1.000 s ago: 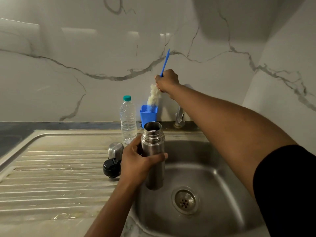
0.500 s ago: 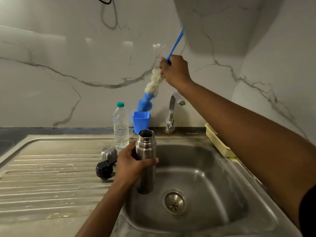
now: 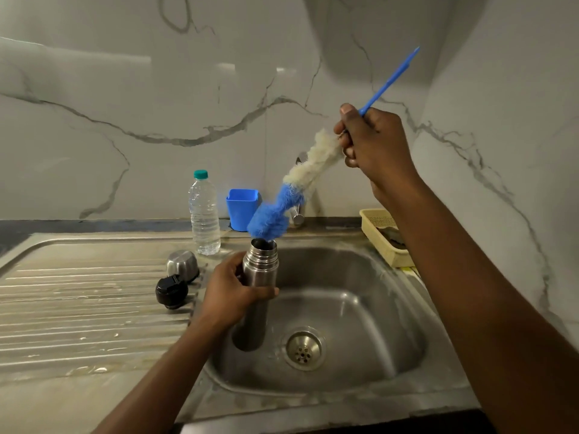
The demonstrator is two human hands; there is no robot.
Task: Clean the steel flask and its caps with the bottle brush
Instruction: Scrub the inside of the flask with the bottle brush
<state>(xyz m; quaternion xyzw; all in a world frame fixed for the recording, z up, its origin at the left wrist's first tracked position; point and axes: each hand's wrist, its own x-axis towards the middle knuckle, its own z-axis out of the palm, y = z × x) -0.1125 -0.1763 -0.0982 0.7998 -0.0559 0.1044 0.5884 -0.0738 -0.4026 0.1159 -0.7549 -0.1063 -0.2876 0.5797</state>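
With bottle (image 3: 204, 214), cup (image 3: 242, 206) and tap (image 3: 297, 214) at the sink's (image 3: 313, 405) back edge, my left grip (image 3: 232, 296) holds the open steel flask (image 3: 258, 277) over the basin, and my right grip (image 3: 372, 142) clasps the brush (image 3: 291, 195), blue tip at the flask's mouth.

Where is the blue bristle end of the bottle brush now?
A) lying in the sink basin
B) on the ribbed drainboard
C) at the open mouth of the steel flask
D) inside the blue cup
C: the bottle brush, gripped by the right hand, has its blue end right at the open mouth of the steel flask that the left hand holds.
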